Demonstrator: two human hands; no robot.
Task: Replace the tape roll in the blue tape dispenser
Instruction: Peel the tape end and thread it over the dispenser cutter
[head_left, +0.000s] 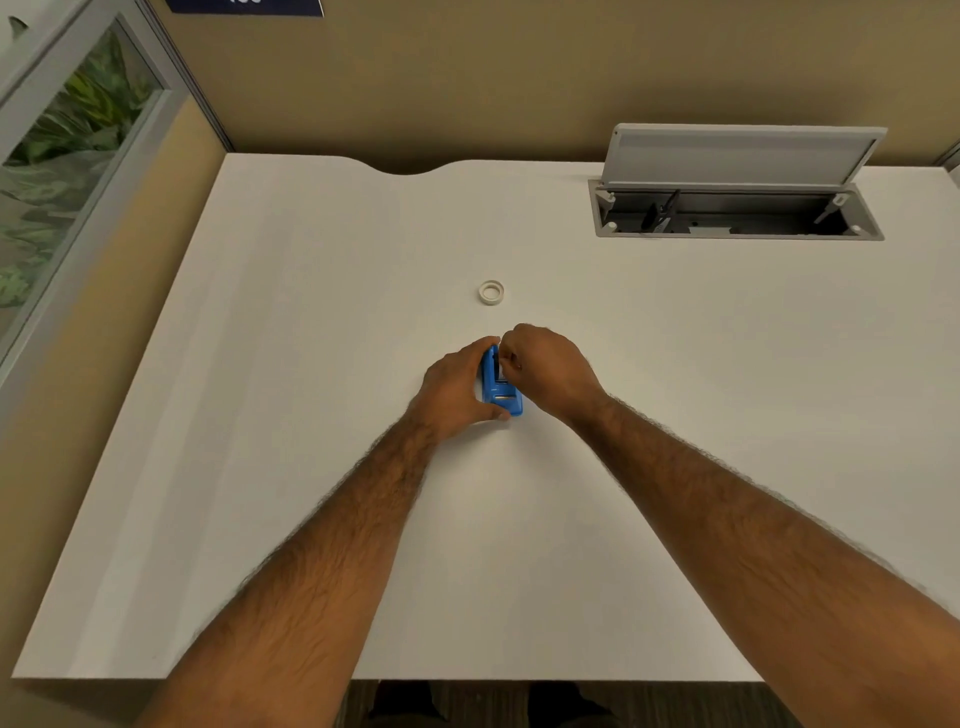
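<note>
A small blue tape dispenser (500, 392) stands on the white desk (311, 364) near its middle. My left hand (457, 389) wraps around its left side, thumb at the near end and fingers at the far end. My right hand (545, 369) is curled over the dispenser's far right part, fingertips pinched at something inside it; what they pinch is hidden. A white tape roll (491, 291) lies flat on the desk, a short way beyond both hands and apart from them.
An open cable hatch (737, 213) with its grey lid raised sits in the desk at the back right. A tan partition wall runs along the back and left. A glass panel (67, 171) with plants behind it is at the far left.
</note>
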